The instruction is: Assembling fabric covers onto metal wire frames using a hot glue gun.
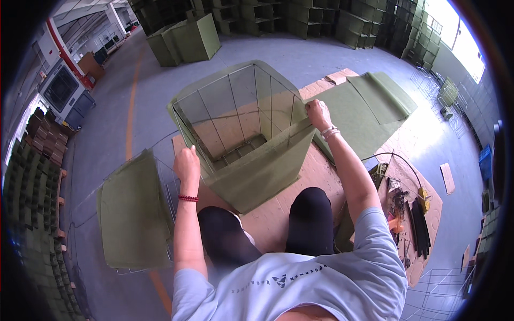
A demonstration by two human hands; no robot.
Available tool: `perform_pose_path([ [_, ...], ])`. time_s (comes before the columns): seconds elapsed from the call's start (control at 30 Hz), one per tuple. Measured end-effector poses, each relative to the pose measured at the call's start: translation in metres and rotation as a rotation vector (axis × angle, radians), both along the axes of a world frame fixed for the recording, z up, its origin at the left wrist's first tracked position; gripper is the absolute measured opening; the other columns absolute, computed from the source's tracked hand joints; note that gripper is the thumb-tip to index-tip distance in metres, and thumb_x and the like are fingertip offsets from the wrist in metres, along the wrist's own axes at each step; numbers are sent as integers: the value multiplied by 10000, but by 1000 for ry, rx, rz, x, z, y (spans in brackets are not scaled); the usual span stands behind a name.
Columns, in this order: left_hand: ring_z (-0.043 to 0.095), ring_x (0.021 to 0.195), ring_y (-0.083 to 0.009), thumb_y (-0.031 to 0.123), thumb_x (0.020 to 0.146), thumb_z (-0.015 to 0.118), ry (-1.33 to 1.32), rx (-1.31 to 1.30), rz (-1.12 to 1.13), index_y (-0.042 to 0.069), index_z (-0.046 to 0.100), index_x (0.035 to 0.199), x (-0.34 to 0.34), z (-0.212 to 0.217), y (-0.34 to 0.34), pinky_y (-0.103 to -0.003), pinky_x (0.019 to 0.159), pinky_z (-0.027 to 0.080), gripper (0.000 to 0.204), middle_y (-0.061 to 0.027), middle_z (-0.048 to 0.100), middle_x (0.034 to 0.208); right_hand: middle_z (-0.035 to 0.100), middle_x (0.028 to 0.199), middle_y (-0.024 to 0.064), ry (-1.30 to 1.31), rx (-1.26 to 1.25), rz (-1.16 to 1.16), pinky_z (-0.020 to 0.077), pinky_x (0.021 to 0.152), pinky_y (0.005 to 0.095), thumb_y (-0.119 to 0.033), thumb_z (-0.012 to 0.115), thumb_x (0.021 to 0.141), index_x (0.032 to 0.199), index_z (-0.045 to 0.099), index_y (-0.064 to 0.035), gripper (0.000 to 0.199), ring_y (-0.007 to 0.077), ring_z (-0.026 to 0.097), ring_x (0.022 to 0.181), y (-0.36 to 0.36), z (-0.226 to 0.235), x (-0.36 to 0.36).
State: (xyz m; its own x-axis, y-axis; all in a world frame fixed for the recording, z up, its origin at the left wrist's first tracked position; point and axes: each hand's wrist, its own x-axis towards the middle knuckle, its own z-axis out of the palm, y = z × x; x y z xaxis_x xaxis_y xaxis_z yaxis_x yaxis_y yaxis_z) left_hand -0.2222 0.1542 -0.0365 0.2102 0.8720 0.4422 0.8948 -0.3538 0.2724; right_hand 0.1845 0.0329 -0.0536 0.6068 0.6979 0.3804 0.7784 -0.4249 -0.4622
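In front of my knees stands a box-shaped basket with a thin wire frame [232, 99] and an olive-green fabric cover [262, 174]. Its open top faces me, and wires show along the inner walls and bottom. My left hand [187, 163] is closed at the near left top corner, thumb up, apparently pinching the cover's edge. At the near right top corner my right hand [319, 114] is closed on the same cover, its fingers curled over the rim. The near fabric wall stretches between both hands. What lies inside each fist is partly hidden.
Flat green fabric sheets [356, 115] lie on the right. Another green fabric piece [134, 214] rests against wire frames at the left. Cardboard [326, 184] lies under the basket. Black strips [420, 227] and an orange-handled tool [395, 223] are at right. Green boxes [184, 40] stand behind.
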Motion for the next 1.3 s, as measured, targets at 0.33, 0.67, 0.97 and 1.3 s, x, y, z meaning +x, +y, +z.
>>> perform_pose_path([
  [0.33, 638, 648, -386, 180, 902, 567, 126, 79, -223, -21, 637, 682, 1, 21, -31, -455, 573, 510, 306, -232, 617, 657, 645, 833, 212, -162, 0, -15, 490, 751, 473, -181, 551, 850, 820, 682, -40, 194, 385, 626, 832, -19, 3, 22],
  [0.67, 612, 724, -451, 222, 938, 520, -1, -143, -225, -40, 637, 854, 14, 44, -88, -498, 635, 491, 299, -258, 625, 736, 645, 884, 237, -150, 2, 30, 486, 767, 447, -211, 548, 877, 947, 662, -8, 243, 386, 629, 854, -17, 11, 56],
  [0.97, 606, 882, -224, 380, 778, 685, 106, -18, -899, 25, 661, 992, 18, 28, -135, -499, 1058, 323, 415, -73, 649, 870, 686, 1018, 170, 89, 373, -41, 510, 824, 345, -218, 620, 896, 1111, 636, 5, 310, 253, 669, 942, -122, 24, 59],
  [1.3, 593, 669, -322, 56, 785, 684, -116, -256, -1113, -41, 627, 770, 35, 31, -111, -388, 682, 480, 114, -158, 622, 738, 689, 930, 64, 357, 569, -517, 505, 678, 232, -156, 569, 940, 1105, 632, 9, 242, 109, 651, 795, -439, -54, 5],
])
